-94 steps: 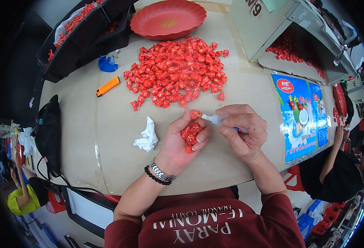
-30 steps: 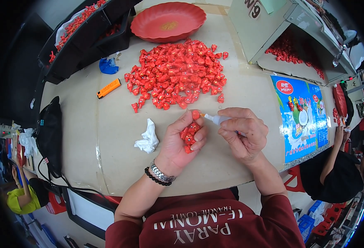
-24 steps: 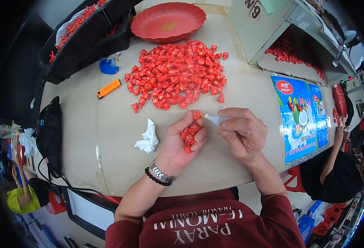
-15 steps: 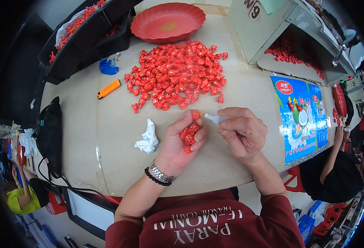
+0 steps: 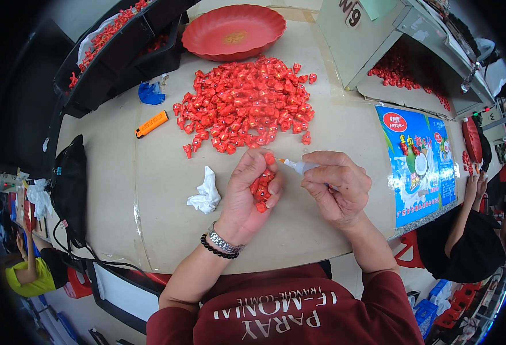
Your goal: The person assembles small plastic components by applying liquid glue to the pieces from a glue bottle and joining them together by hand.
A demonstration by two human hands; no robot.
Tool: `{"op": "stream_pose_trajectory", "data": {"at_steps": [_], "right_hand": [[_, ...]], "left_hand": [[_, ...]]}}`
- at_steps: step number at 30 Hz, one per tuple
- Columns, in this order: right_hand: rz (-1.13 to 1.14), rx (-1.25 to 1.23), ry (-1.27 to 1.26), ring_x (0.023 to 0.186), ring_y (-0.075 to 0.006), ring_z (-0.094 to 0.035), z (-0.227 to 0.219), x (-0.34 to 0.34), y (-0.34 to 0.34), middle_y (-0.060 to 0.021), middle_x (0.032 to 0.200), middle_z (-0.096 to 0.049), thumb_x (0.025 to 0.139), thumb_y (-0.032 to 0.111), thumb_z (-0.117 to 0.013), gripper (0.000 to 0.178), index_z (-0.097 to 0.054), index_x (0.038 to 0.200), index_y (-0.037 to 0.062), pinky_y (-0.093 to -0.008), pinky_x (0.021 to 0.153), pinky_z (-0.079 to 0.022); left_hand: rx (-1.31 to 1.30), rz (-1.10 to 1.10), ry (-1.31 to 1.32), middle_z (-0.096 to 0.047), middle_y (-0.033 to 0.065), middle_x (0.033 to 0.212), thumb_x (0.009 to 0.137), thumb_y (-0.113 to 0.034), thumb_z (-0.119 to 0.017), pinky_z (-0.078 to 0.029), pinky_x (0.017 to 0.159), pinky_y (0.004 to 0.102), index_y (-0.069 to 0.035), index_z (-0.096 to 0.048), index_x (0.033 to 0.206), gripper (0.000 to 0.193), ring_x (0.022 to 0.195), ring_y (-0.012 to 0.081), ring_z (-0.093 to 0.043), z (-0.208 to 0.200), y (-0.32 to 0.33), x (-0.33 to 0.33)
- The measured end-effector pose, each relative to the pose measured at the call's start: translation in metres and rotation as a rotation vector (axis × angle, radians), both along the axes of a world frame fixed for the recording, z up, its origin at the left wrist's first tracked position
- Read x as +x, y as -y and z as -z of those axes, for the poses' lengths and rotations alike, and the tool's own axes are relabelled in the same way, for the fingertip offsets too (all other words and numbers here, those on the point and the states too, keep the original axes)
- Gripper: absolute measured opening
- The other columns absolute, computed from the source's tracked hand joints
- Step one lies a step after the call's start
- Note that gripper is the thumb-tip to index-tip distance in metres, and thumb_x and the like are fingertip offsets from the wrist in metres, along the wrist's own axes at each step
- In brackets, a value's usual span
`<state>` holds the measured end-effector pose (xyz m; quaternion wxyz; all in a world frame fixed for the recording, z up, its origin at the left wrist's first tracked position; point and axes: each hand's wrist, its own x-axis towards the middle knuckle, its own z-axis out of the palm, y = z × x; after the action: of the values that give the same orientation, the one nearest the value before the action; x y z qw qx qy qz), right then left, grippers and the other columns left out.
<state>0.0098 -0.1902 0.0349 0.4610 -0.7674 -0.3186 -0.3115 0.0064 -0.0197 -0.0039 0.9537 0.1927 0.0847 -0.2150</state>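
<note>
My left hand (image 5: 248, 187) is closed around several small red pieces (image 5: 262, 188), with one more red piece (image 5: 269, 158) pinched between thumb and forefinger at the top. My right hand (image 5: 339, 187) grips a small white squeeze bottle (image 5: 301, 166) with a fine nozzle. The nozzle's tip points left, right beside the pinched piece; whether they touch I cannot tell. Beyond my hands lies a large heap of like red pieces (image 5: 247, 103), glossy, several with a tiny pale dot. A crumpled white tissue (image 5: 206, 191) rests left of my left hand.
A red scalloped dish (image 5: 233, 50) stands behind the heap. An orange box cutter (image 5: 152, 124) and a blue scrap (image 5: 151, 93) lie left. Black trays (image 5: 121, 57) hold red parts. At right are a blue poster (image 5: 420, 167) and a metal cabinet (image 5: 374, 46). People work at both sides.
My left hand has turned slightly, and the pinched red piece has shifted a little left, away from the nozzle. The right hand stays almost in place.
</note>
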Motion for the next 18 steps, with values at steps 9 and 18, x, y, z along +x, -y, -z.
{"op": "stream_pose_trajectory", "data": {"at_steps": [9, 18], "right_hand": [[0.013, 0.033, 0.005, 0.059, -0.0188, -0.063, 0.0001, 0.0008, -0.0015, -0.0131, 0.084, -0.066, 0.07, -0.001, -0.073, 0.016, -0.062, 0.081, 0.0038, -0.0261, 0.05, -0.048], [0.016, 0.017, 0.01, 0.059, -0.0194, -0.063, -0.0003, 0.0015, -0.001, -0.0126, 0.083, -0.065, 0.07, 0.0, -0.073, 0.017, -0.062, 0.082, 0.0036, -0.0267, 0.05, -0.048]], "left_hand": [[0.036, -0.008, -0.003, -0.055, 0.0035, 0.088, 0.097, -0.02, -0.051, -0.037, 0.041, 0.0233, -0.008, -0.054, 0.103, 0.014, 0.06, 0.0141, -0.05, -0.0034, -0.0005, -0.0004], [0.015, -0.016, 0.034, -0.059, 0.0063, 0.09, 0.094, -0.018, -0.054, -0.033, 0.037, 0.0217, -0.01, -0.054, 0.105, 0.013, 0.062, 0.0151, -0.048, 0.0003, 0.0005, 0.0003]]}}
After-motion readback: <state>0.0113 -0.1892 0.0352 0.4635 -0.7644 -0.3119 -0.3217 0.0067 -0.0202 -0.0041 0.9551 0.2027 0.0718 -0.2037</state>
